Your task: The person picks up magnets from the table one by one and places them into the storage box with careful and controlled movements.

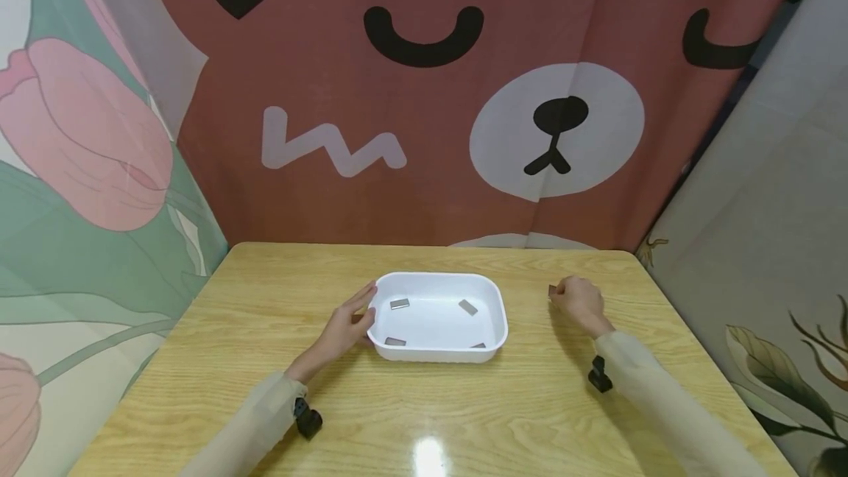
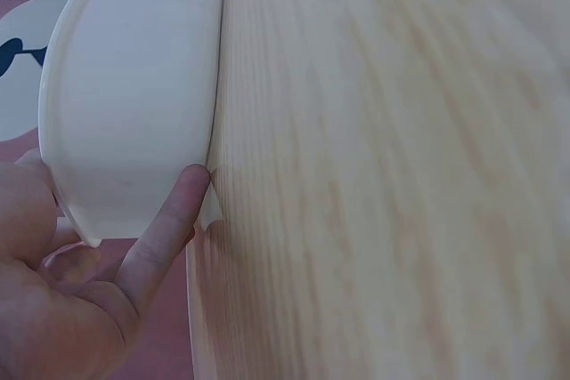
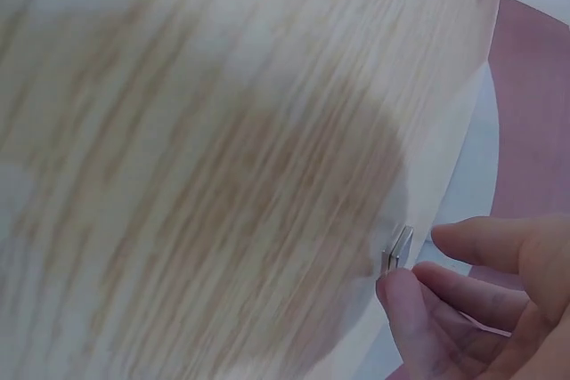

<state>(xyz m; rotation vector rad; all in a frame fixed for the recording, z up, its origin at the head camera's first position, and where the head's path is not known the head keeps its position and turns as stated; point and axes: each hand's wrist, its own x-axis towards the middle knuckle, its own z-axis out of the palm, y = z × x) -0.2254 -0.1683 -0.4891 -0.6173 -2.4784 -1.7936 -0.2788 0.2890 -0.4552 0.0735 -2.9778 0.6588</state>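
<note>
A white rectangular tray (image 1: 437,354) with raised walls stands on the table. My left hand (image 1: 346,326) holds its left end, fingers at the rim; in the left wrist view one finger (image 2: 165,233) lies against the outer wall near the base. Inside the tray lie several small flat grey metal pieces, among them one at the back left (image 1: 400,304) and one at the back right (image 1: 467,307). Right of the tray, my right hand (image 1: 579,304) pinches a similar small shiny metal piece (image 3: 399,249) at its fingertips, close to the tabletop. It looks like two thin layers edge-on.
The light wood table (image 1: 437,418) reaches back to a red-brown curtain (image 1: 331,205) with a bear face. Patterned cloths hang at the left (image 1: 86,256) and right (image 1: 748,241). A small black camera sits on the left wrist (image 1: 308,418) and another on the right wrist (image 1: 599,375).
</note>
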